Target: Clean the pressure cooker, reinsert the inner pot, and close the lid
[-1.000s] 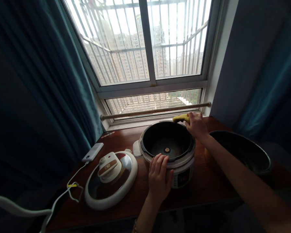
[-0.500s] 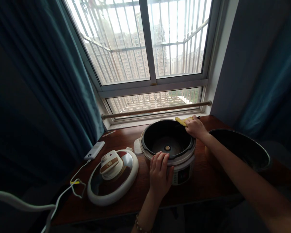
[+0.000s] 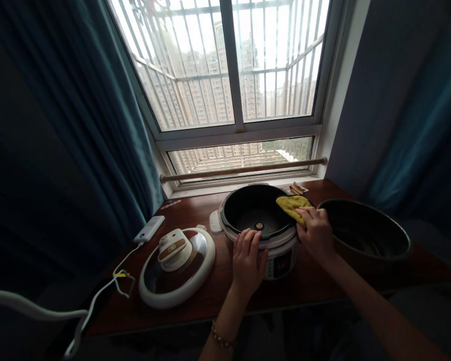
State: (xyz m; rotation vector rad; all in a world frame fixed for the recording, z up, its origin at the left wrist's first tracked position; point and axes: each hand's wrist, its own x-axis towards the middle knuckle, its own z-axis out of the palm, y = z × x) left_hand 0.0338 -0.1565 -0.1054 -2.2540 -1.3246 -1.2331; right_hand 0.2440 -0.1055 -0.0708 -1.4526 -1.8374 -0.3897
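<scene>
The electric pressure cooker (image 3: pixel 281 241) stands lidless on the wooden table, its dark inside showing a small round part at the bottom. My left hand (image 3: pixel 248 260) grips its front rim, fingers hooked over the edge and thumb on the outside. A yellow cloth (image 3: pixel 291 204) is pinched in my right hand (image 3: pixel 317 235) and pressed against the cooker's right rim. To the left lies the white-rimmed lid (image 3: pixel 154 297), handle upward. A dark inner pot (image 3: pixel 364 230) stands to the right, close to my right hand.
A white power bank (image 3: pixel 149 229) with a white cable (image 3: pixel 101 293) lies at the table's left. Small brown-and-white items (image 3: pixel 297 188) sit behind the cooker near the window. A horizontal rail (image 3: pixel 244 171) crosses the window, with blue curtains (image 3: pixel 108 110) at the side.
My right hand has brought the yellow cloth from the cooker's back right rim forward along its right side. The small items behind it now show. My left hand stays on the front rim.
</scene>
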